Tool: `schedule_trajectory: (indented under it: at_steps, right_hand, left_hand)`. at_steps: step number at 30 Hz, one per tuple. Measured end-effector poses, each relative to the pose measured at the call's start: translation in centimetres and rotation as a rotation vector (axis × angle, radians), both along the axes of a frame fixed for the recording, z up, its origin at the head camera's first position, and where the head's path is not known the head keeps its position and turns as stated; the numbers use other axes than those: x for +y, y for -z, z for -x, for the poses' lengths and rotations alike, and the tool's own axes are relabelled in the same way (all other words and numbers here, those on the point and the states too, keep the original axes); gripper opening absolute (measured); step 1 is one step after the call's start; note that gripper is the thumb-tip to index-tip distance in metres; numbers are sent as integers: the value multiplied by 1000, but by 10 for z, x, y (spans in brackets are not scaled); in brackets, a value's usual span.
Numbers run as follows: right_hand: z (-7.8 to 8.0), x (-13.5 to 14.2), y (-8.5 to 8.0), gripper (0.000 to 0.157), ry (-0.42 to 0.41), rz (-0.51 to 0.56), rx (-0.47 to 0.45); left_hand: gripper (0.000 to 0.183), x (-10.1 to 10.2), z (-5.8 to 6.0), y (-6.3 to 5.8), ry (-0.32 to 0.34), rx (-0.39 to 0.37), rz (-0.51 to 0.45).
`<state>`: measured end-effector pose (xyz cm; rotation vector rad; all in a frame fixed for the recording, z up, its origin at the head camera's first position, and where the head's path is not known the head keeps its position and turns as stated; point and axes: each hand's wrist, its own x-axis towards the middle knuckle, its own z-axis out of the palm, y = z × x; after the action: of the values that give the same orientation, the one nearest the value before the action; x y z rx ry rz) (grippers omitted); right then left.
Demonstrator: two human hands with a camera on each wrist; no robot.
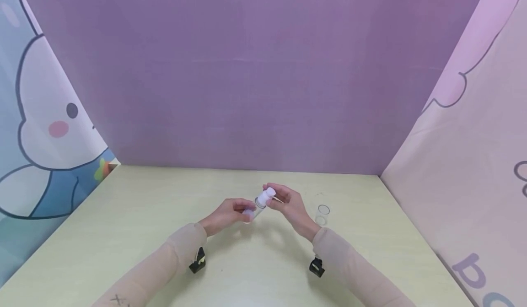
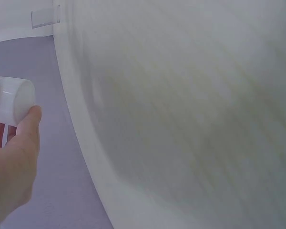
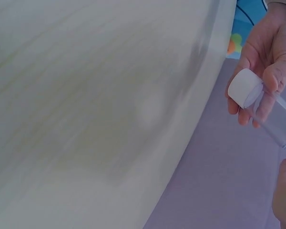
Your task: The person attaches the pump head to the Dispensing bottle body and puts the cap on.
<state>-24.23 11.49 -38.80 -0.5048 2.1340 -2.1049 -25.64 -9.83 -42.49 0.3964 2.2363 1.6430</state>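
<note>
Two sleeves [image 1: 160, 261] come in on the near side of the bottle [image 1: 258, 210], one left of it and one right, each with a black wrist camera [image 1: 198, 261] by the cuff: two cameras in all. At the bottle's lower end my left hand [image 1: 228, 212] pinches the one white base [image 3: 243, 88], thumb against fingers; at its upper end my right hand [image 1: 290, 202] is clamped on the one white top [image 1: 265, 197]. So the single bottle is held off the table [image 1: 379, 243], tilted, top up and rightward. Gripping both ends, I judge, keeps it steady and leaves much of its clear middle uncovered; whether anything is inside, I cannot tell. Right of the bottle, past my right hand, one clear cup [image 1: 322, 215] sits on the table, placed, I think, within reach yet out of the way. Beyond the bottle rises one purple wall [image 1: 255, 78], with two printed cloths [image 1: 461, 160] well to the bottle's left and right.
</note>
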Motion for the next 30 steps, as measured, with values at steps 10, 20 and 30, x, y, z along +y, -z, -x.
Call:
schedule_trajectory:
  at_steps: [10,20,30]
  right_hand:
    - [0,-2,-2,41,71,12,0]
    - [0,-2,1,40,99,-2,-9]
    - [1,-2,3,40,108,-4,-7]
  left_hand:
    - [35,2,-2,-5,8,3,-10]
    - [33,3,-1,-2,6,7,-24]
    - [33,4,-2,-3,-8,21,-31]
